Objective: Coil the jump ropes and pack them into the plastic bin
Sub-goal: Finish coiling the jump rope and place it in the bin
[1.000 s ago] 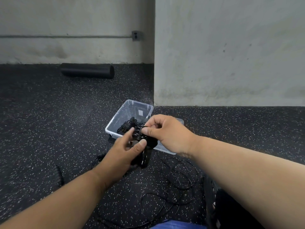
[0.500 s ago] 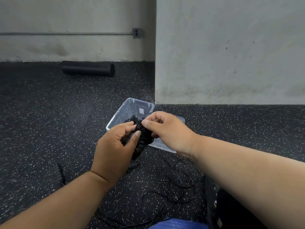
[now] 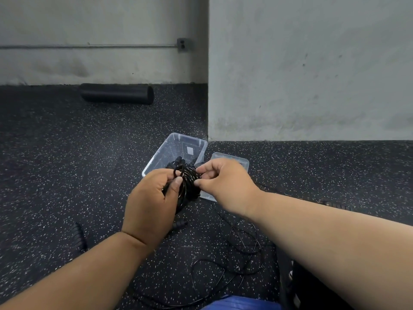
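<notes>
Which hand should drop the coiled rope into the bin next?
Left, probably. The left hand grips the coiled jump rope bundle whole, just short of the clear plastic bin. The right hand only pinches a strand at the coil's edge.

We are looking down at a dark rubber floor [image 3: 67, 153] flecked with white. A grey concrete wall [image 3: 312, 63] is jutting forward on the right; farther back, a pipe [image 3: 89, 46] is running to an outlet box [image 3: 182, 44]. A black foam roller [image 3: 117, 93] is lying by the wall.
</notes>
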Tool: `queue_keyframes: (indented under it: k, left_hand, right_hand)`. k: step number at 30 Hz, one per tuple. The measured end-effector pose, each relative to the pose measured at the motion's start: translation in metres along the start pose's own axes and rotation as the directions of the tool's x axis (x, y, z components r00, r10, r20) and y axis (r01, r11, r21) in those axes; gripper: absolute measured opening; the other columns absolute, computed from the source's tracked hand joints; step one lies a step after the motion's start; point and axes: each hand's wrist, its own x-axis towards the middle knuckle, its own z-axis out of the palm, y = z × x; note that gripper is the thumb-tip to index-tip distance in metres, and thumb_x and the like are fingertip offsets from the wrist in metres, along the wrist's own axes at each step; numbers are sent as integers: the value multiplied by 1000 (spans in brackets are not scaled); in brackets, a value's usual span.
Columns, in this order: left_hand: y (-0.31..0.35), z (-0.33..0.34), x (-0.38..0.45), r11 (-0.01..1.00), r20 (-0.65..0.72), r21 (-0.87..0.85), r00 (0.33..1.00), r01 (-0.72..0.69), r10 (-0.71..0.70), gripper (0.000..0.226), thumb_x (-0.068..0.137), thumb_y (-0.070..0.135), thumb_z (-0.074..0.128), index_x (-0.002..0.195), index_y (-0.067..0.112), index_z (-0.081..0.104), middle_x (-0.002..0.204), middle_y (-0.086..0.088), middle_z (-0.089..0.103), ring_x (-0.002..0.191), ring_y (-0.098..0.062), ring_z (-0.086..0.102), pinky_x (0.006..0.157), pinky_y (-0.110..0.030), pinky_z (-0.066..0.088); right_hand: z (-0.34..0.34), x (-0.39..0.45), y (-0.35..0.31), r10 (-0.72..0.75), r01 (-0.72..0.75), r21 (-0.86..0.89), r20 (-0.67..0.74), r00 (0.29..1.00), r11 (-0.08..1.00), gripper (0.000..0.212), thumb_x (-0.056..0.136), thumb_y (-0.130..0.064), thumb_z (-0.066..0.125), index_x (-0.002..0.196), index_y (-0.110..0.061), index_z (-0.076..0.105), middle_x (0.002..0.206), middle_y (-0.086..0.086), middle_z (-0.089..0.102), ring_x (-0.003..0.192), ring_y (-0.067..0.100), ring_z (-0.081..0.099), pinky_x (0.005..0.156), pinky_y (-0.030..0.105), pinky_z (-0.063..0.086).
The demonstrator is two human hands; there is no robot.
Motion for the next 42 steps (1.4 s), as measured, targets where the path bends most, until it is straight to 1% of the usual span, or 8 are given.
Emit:
queue_keyframes:
  k: [7,12,15,19,22,28,33,42]
  left_hand:
    - [-2,1,1,999,-16,21,999,34,-34,7,102,31,60,100,35,66,93,19,67,85,-5,62,71,-28,43]
    - [-1,-3,4,1000,-33,-4,999,26,-26,10,103,28,61,98,37,62,88,20,68,82,-2,63,69,-20,43]
    - [-1,-5,6,1000,-45,-6,999,-7,7,6,102,28,60,101,33,64,91,20,66,83,-9,62,72,-28,44]
    - [0,-7,7,997,-26,10,996,-83,83,5,101,24,61,103,28,64,95,20,60,85,-3,55,78,-15,39]
    - [-2,-7,8,998,2,-28,998,-64,64,6,101,24,60,101,30,60,98,23,59,92,3,57,78,-12,38]
    - [-4,-5,9,996,-21,-18,996,-89,89,13,101,19,62,100,30,57,98,26,56,86,-1,53,80,-14,38]
    - [-3,-1,7,990,-71,21,987,-142,144,5,105,25,55,102,27,58,94,23,51,90,-6,50,80,-26,36]
    - [1,-1,5,993,-78,78,992,-91,97,38,100,43,42,103,14,67,94,6,68,86,-25,63,74,-33,42]
  right_hand:
    - [1,5,1,64,-66,186,18,998,980,17,88,-10,83,97,-18,71,69,-7,68,70,9,66,90,40,62]
    - [1,5,0,70,-75,189,34,997,979,9,93,-8,76,94,-16,71,68,-3,58,72,17,55,93,54,57]
    - [-2,6,-4,40,-44,174,30,999,984,12,93,-8,73,99,-17,69,69,-3,58,70,16,53,78,47,57]
    - [-7,0,-10,-128,128,-11,3,992,992,12,91,-7,69,94,-18,68,68,-2,56,62,10,48,63,28,49]
    - [-4,-3,-9,-204,202,-132,-2,979,970,13,90,-14,68,86,-27,69,71,-6,60,63,10,52,67,33,53]
    - [8,-10,-10,-261,238,-354,-18,965,904,18,87,-48,77,95,-36,65,102,-16,55,92,3,58,85,26,51]
    - [6,-13,-20,-344,270,-505,-58,937,820,18,90,-51,73,98,-35,67,103,-15,51,95,8,54,81,30,51]
    - [14,-12,-28,-362,266,-523,-89,928,810,8,88,-37,67,91,-33,61,97,-11,52,85,12,55,71,31,47]
